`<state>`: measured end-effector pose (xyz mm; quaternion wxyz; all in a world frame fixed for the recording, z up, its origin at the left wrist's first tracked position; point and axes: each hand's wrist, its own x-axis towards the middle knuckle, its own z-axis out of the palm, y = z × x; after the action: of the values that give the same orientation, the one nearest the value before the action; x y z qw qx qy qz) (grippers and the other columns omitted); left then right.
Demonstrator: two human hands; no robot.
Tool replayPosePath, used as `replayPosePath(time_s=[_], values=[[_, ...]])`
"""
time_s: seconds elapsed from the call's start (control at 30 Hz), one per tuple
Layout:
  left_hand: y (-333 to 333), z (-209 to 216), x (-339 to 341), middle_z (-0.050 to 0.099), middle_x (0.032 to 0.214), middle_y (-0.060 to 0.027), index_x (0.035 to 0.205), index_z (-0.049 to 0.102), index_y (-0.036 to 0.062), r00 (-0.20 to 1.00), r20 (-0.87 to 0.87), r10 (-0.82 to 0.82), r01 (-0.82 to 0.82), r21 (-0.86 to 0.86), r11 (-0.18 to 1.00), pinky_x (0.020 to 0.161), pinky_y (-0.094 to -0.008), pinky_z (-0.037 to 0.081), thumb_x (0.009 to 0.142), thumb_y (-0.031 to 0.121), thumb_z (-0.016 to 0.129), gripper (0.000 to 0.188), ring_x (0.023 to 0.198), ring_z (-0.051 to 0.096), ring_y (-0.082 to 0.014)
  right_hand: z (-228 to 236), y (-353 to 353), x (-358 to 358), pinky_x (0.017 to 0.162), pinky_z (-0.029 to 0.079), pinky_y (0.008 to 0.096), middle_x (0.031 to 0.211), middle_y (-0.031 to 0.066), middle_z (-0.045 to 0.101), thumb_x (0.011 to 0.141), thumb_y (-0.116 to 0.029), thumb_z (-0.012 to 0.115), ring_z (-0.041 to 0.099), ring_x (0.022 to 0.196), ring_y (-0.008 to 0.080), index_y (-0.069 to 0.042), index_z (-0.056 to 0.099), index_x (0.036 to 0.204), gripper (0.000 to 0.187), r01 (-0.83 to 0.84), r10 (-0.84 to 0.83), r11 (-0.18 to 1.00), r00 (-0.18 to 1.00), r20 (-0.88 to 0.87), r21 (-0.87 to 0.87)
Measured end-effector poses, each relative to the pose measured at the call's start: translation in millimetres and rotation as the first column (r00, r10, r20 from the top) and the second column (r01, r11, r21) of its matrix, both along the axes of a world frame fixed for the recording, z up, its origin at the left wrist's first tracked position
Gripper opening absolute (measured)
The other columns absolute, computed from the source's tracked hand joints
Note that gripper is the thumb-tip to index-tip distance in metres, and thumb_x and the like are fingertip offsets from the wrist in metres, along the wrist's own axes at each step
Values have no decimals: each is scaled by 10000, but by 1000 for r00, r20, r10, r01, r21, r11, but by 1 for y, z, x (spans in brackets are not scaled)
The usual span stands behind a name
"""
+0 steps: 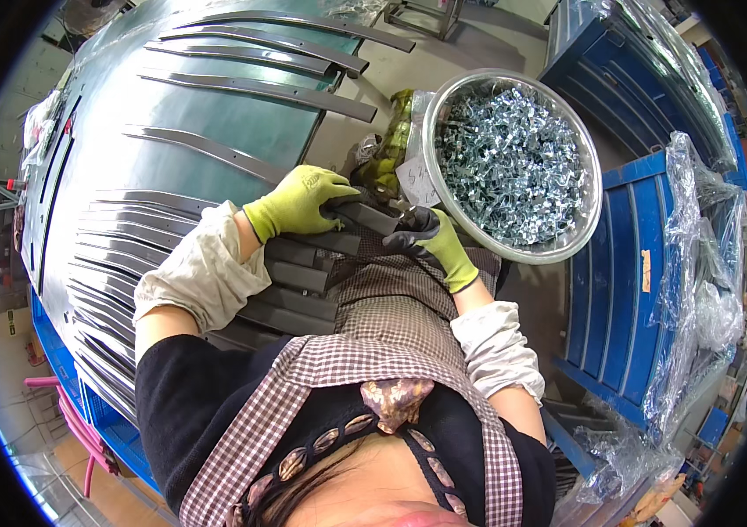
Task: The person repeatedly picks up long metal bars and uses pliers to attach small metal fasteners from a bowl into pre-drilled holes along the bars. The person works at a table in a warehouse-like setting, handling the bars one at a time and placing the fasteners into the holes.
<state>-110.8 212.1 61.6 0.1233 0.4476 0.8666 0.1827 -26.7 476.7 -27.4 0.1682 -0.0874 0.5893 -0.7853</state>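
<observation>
My left hand (303, 204), in a yellow-green glove, is closed around a dark grey strip (366, 217) close to its end. At that end, the dark-coated fingertips of my right hand (433, 241) are pinched together. Something small and shiny shows by those fingertips, but I cannot make it out. Beyond my right hand stands a clear round tub (596, 171) full of small shiny metal clips (514, 162). More dark strips (294, 299) lie side by side under and next to my left forearm, their ends sticking out over the table edge toward my checked apron (400, 294).
The green-topped table (242, 110) carries several separate long strips (259, 85) at its far side. A white paper (417, 182) and a yellow-green bundle (391, 145) lie beside the tub. Blue crates (624, 281) with clear plastic wrap (698, 290) stand at the right.
</observation>
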Motion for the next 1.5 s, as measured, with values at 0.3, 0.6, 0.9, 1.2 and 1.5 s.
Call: replayPosePath(time_s=[0.3, 0.6, 0.9, 1.2, 1.5], values=[[0, -3, -1, 690, 1120, -116, 1163, 694, 82, 999, -3, 52, -52, 13, 999, 922, -400, 508, 636, 218, 808, 556, 1033, 646, -314, 34, 10, 37, 680, 528, 415, 827, 144, 693, 891, -246, 702, 668, 751, 360, -55, 665, 1005, 226, 264, -38, 597, 952, -302, 757], [-1, -3, -2, 694, 1047, -107, 1154, 689, 74, 998, 31, 54, -54, 14, 998, 871, -388, 525, 657, 178, 784, 517, 985, 653, -319, 29, 20, 61, 679, 526, 427, 836, 137, 680, 839, -132, 652, 661, 775, 346, -85, 686, 1032, 201, 444, 73, 454, 846, -529, 773], [-2, -5, -1, 695, 1028, -122, 1141, 696, 77, 998, 44, 44, -46, 37, 998, 855, -397, 529, 688, 186, 759, 470, 958, 658, -326, 31, 10, 40, 631, 521, 422, 745, 118, 651, 813, -145, 646, 658, 691, 317, -72, 673, 930, 141, 515, 253, 372, 744, -618, 772], [-6, 1, -8, 698, 1053, -147, 1145, 701, 73, 992, 123, 33, -37, 26, 999, 883, -400, 521, 716, 202, 743, 450, 963, 656, -342, 58, -2, 31, 595, 508, 428, 743, 113, 619, 816, -172, 649, 645, 663, 306, -93, 621, 888, 110, 521, 386, 362, 672, -632, 773], [-10, 3, -9, 706, 1068, -147, 1162, 709, 109, 967, 236, 95, -91, -30, 995, 913, -407, 509, 758, 272, 758, 438, 1012, 652, -339, 58, 33, 47, 685, 527, 435, 831, 132, 659, 784, -215, 705, 656, 760, 336, -101, 707, 1039, 279, 520, 310, 346, 722, -618, 781]])
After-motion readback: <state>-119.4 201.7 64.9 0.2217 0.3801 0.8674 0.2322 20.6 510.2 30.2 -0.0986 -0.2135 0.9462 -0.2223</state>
